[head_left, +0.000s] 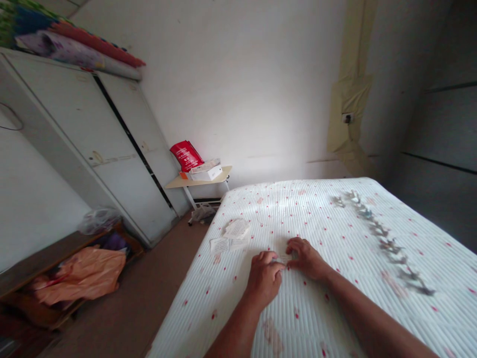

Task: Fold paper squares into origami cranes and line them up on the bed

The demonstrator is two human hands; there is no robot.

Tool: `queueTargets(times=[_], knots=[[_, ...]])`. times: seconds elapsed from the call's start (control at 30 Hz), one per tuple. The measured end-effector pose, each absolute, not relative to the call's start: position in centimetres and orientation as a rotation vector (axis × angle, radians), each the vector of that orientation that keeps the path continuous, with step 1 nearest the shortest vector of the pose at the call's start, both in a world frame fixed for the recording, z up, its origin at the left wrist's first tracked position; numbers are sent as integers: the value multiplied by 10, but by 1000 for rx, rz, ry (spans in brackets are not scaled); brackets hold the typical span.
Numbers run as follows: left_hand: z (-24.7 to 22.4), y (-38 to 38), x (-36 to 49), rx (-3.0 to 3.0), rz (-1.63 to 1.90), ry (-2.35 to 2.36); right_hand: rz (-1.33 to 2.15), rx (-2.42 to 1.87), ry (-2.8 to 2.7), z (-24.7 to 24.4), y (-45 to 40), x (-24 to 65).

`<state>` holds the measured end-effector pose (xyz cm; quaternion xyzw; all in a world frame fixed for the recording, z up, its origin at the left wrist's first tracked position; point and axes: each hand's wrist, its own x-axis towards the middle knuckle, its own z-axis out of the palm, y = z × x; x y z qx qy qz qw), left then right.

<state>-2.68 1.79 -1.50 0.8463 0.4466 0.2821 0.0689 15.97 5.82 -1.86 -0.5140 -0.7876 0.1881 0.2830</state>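
Between my two hands, just over the mattress, is a small piece of printed paper (284, 258). My left hand (264, 276) has its fingers curled at the paper's left side. On the opposite side, my right hand (306, 257) pinches it with bent thumb and fingers. Fingertips cover part of the paper, so its folds are unclear. Left of my hands lie several loose printed paper pieces: a rounded one (237, 228) and a flatter strip (220, 245). A row of small, pointed greyish items (383, 229) runs along the right side; blur hides their exact kind.
A white ribbed mattress (298, 315) with red dots spreads under everything. Beyond its far left corner, a small table (175, 183) bears a red bag (187, 155) and a white box (206, 172). Grey cabinets (122, 164) stand at left, near a low bench with an orange plastic bag (84, 273).
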Motion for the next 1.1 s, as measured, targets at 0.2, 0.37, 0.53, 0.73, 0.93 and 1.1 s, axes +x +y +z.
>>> queueTargets(times=[0.2, 0.37, 0.53, 0.73, 0.93, 1.1], knots=[[-12, 16, -27, 2541, 828, 1348, 527, -1395, -2102, -17, 61, 160], [-13, 16, -27, 2519, 849, 1349, 651, -1381, -2080, -13, 60, 165], [-14, 17, -26, 2505, 866, 1351, 522, -1454, -2081, -12, 55, 157], [-14, 18, -26, 2493, 855, 1354, 535, -1364, -2138, -14, 56, 161], [-16, 20, -26, 2448, 898, 1368, 526, -1326, -2159, -14, 54, 165], [-11, 24, -16, 2408, 838, 1496, 516, -1331, -2189, -13, 52, 164]])
